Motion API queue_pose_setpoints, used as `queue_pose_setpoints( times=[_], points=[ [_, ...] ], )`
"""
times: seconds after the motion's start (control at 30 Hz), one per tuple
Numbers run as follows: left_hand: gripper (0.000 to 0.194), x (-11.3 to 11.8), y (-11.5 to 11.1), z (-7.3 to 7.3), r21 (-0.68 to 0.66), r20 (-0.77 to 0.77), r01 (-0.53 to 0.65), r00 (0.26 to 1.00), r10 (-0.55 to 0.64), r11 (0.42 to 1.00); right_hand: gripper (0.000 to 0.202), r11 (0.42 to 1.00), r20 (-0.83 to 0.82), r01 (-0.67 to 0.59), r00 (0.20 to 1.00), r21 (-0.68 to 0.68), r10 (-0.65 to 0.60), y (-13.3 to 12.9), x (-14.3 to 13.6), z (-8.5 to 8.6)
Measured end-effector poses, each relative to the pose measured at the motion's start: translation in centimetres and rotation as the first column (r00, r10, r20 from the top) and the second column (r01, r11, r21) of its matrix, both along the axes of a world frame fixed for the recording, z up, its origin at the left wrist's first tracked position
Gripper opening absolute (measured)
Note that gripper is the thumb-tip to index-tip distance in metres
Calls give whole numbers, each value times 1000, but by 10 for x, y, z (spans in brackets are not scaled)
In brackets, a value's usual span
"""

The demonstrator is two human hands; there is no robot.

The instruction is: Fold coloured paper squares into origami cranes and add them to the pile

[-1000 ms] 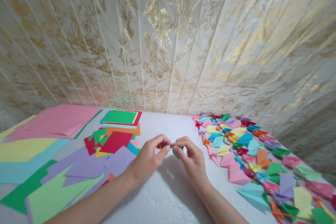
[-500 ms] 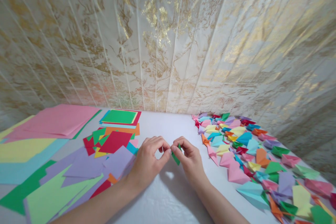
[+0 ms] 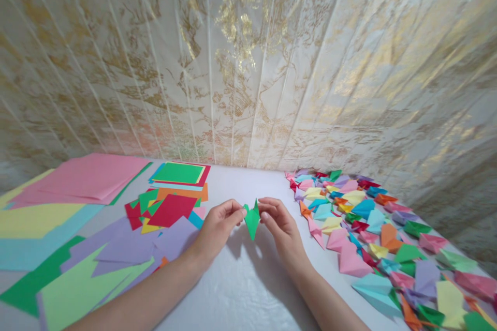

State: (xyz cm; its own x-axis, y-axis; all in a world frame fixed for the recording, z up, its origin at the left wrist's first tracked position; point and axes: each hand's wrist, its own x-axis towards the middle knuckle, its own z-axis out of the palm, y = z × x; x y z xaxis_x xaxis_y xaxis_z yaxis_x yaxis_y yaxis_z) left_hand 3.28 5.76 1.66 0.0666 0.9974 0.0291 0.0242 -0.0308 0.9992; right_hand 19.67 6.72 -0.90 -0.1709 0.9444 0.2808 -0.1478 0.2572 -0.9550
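Observation:
A small green origami crane (image 3: 252, 222) is held up over the middle of the table, its two narrow points upward and a broader wing hanging down. My left hand (image 3: 221, 225) pinches its left point between thumb and forefinger. Just to the right of the crane is my right hand (image 3: 282, 227), thumb and fingers slightly apart and curved around that side. Whether a right fingertip touches the paper is hard to tell.
Many folded paper cranes (image 3: 363, 207) in mixed colours cover the table's right side. On the left lie large pink sheets (image 3: 89, 178), lilac sheets (image 3: 128, 243), a stack of small green-topped squares (image 3: 178, 172) and scattered scraps (image 3: 174, 210). A gold-patterned curtain (image 3: 233, 88) hangs behind the white table (image 3: 229, 289).
The green crane has turned so its broad face shows. My right hand's pinch on it has loosened and the fingers have moved apart; my left fingers now grip its left point.

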Motion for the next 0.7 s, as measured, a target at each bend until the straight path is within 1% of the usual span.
queue_pose_setpoints(
  times=[0.1,0.13,0.2,0.33,0.43,0.53,0.6,0.7],
  points=[
    [26,-2,1,1,-26,21,-18,1000,18,999,9,988,115,-68,992,141,52,0,2,2],
    [26,-2,1,1,-31,26,-21,999,21,999,9,983,147,-82,987,165,58,-1,1,3],
    [26,-1,1,1,-35,36,-20,999,21,999,7,981,178,-91,982,171,60,-3,1,5],
    [24,-1,1,2,-20,36,-14,999,14,1000,5,992,134,-62,990,112,47,-3,-1,4],
    [23,-1,1,2,-1,22,-8,1000,8,1000,12,999,33,-46,998,27,45,-1,-2,1],
    [23,0,0,1,14,2,5,1000,-5,1000,19,997,-47,-18,999,-71,15,1,-4,1],
    [22,1,-2,-1,26,-15,14,1000,-14,1000,21,994,-62,0,998,-109,-6,1,-4,3],
    [19,2,-4,-3,53,-51,37,998,-34,998,22,992,-57,14,998,-128,-21,1,-4,6]
  ],
)
